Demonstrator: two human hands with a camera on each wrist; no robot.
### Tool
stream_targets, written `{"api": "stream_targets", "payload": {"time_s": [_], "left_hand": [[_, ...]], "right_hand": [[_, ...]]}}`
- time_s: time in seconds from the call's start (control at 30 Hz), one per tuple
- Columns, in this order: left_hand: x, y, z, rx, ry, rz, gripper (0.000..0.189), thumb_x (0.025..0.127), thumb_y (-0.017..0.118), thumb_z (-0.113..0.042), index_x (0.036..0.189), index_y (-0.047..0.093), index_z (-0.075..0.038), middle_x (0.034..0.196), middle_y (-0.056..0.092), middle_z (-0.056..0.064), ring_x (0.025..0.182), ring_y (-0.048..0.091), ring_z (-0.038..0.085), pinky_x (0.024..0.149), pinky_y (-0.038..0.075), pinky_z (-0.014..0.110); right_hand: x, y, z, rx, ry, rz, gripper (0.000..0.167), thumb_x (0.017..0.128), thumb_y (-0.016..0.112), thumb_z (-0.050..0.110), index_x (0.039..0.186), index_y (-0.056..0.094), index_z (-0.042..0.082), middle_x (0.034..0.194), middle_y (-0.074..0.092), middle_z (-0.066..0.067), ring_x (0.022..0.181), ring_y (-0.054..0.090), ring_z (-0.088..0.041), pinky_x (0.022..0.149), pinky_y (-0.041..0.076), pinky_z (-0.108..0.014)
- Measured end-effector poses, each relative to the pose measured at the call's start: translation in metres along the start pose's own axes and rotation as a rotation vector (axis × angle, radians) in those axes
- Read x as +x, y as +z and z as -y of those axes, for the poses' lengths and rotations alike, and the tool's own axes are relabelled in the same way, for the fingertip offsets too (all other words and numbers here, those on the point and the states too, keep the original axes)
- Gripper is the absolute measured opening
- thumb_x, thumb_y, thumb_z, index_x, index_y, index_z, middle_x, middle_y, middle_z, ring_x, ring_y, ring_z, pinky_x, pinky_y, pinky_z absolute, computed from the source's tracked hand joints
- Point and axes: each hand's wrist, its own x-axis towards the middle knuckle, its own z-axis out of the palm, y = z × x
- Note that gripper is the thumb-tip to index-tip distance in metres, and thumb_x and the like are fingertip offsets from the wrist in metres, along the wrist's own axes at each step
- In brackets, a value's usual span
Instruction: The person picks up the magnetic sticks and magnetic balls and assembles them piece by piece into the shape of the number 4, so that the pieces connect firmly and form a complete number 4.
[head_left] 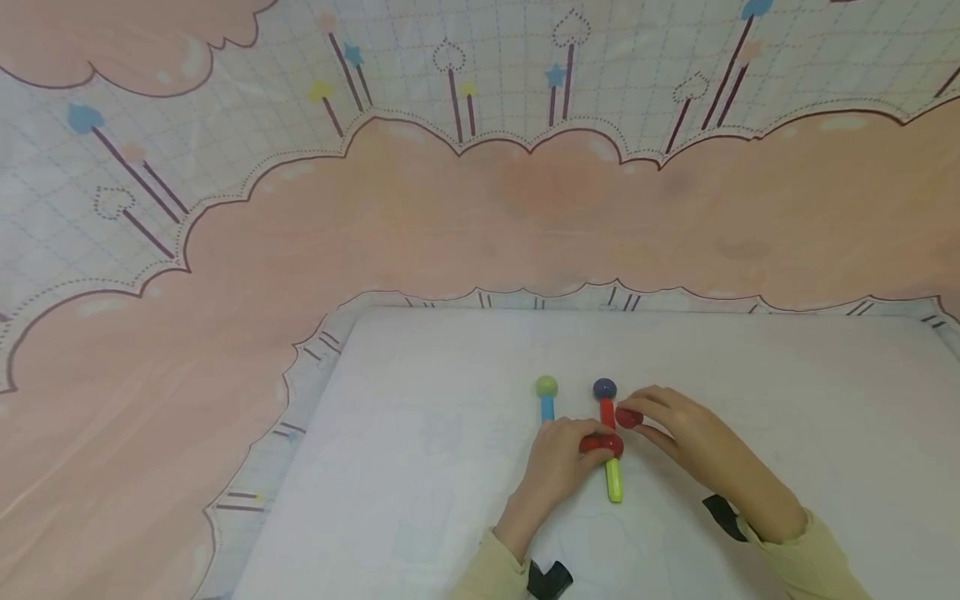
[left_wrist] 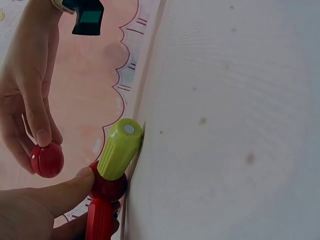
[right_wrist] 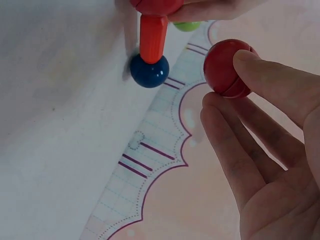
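On the white board lies a joined figure of coloured balls and short sticks. Its right side has a dark blue ball (head_left: 604,388), an orange-red stick (right_wrist: 153,37), a red joining ball (head_left: 615,447) and a yellow-green stick (left_wrist: 119,150). A red stick (left_wrist: 99,220) runs sideways from that joining ball. My left hand (head_left: 557,463) pinches the joining ball, partly covering the figure. Farther left, a green ball (head_left: 547,386) tops a blue stick (head_left: 547,408), whose lower end is hidden. Between thumb and fingertips, my right hand (head_left: 693,437) holds a loose red ball (right_wrist: 227,69), just right of the figure.
Under everything is a white board (head_left: 405,375), its far edge beyond the figure. A peach and white patterned cloth (head_left: 480,225) spreads behind and to the left. Dark wrist mounts (head_left: 550,580) sit at both sleeves.
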Motion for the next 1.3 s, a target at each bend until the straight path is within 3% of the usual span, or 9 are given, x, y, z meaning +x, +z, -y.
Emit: {"api": "stream_targets", "payload": {"time_s": [0.33,0.63,1.0,1.3], "left_hand": [[0.000,-0.001,-0.002,0.001,-0.015,0.005,0.030,0.087,0.076,-0.037,0.116,0.073,-0.030,0.103,0.073,-0.013,0.084,0.051,0.002,0.074,0.039,0.017],[0.000,0.000,-0.003,-0.021,-0.035,-0.011,0.029,0.086,0.077,-0.035,0.114,0.073,-0.030,0.104,0.072,-0.013,0.088,0.052,0.003,0.076,0.042,0.018],[0.003,0.001,-0.001,-0.025,-0.029,-0.024,0.029,0.085,0.078,-0.034,0.113,0.074,-0.030,0.099,0.072,-0.014,0.084,0.049,0.002,0.073,0.038,0.017],[0.007,0.000,-0.001,-0.019,-0.033,-0.028,0.029,0.085,0.078,-0.037,0.113,0.074,-0.030,0.096,0.071,-0.014,0.084,0.048,0.003,0.071,0.038,0.016]], "right_hand": [[-0.010,0.002,0.000,-0.004,-0.055,-0.040,0.044,0.070,0.087,0.002,0.110,0.073,0.011,0.106,0.069,-0.004,0.095,0.068,-0.019,0.080,0.060,-0.036],[-0.019,0.000,0.002,0.027,-0.011,0.014,0.047,0.068,0.088,0.004,0.112,0.072,0.012,0.106,0.069,-0.002,0.095,0.069,-0.018,0.079,0.060,-0.035],[-0.025,-0.001,0.008,0.096,0.059,0.114,0.041,0.074,0.086,0.009,0.112,0.073,0.016,0.105,0.069,0.004,0.094,0.068,-0.013,0.080,0.060,-0.032],[-0.029,0.003,0.010,0.131,0.034,0.161,0.037,0.077,0.084,0.010,0.111,0.073,0.018,0.106,0.068,0.007,0.094,0.067,-0.011,0.080,0.060,-0.031]]}}
